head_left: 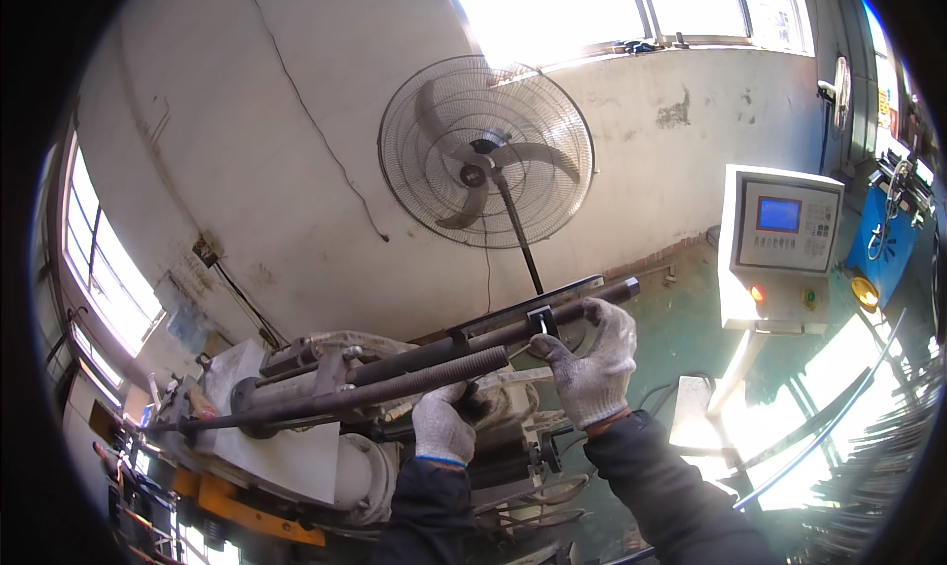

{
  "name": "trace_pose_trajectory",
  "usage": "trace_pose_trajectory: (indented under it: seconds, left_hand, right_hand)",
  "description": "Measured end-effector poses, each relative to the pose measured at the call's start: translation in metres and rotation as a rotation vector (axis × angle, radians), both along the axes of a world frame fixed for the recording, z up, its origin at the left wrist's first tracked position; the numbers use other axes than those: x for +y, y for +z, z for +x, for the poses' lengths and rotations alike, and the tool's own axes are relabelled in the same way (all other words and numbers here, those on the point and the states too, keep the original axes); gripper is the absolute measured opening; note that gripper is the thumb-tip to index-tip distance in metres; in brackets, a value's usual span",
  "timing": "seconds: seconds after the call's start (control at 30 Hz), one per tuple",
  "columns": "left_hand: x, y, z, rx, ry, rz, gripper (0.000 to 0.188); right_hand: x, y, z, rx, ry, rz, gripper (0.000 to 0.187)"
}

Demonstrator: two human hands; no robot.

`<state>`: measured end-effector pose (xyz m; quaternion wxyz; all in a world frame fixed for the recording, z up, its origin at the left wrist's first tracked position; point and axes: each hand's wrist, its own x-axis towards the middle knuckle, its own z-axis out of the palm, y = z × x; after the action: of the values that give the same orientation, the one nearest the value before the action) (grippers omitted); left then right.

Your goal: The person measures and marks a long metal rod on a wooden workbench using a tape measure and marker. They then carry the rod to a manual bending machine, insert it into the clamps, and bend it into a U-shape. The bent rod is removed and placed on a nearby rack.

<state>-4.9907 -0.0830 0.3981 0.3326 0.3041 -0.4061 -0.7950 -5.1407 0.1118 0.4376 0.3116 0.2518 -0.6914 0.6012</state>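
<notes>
A long dark metal bar [582, 312] slants up to the right from the machine, with a small black block [540, 318] fixed on it. My right hand [600, 358], in a pale knitted glove, has its fingers against the bar and its thumb just below the block, by a thin bright pin. Below the bar runs a threaded rod [454, 370]. Under its free end is my left hand [444, 422], gloved too, with fingers curled in toward the machine; what they hold, if anything, is hidden.
A large stand fan [483, 151] stands against the wall beyond the bar. To the right is a control cabinet [784, 240] with a small screen and buttons. A bundle of thin rods [868, 466] lies at lower right, and an orange beam [256, 516] sits low on the left.
</notes>
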Motion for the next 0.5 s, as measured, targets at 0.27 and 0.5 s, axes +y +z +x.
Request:
trace_pose_trajectory:
  seconds: [0.27,0.5]
  left_hand:
    - [0.001,-0.003,-0.021,-0.075,0.101,-0.015,0.020]
    - [-0.006,-0.025,-0.037,-0.147,-0.022,-0.353,0.027]
  right_hand:
    - [-0.005,-0.021,0.022,-0.612,0.227,-0.142,0.087]
    - [-0.099,-0.075,0.016,-0.851,0.953,-0.687,0.094]
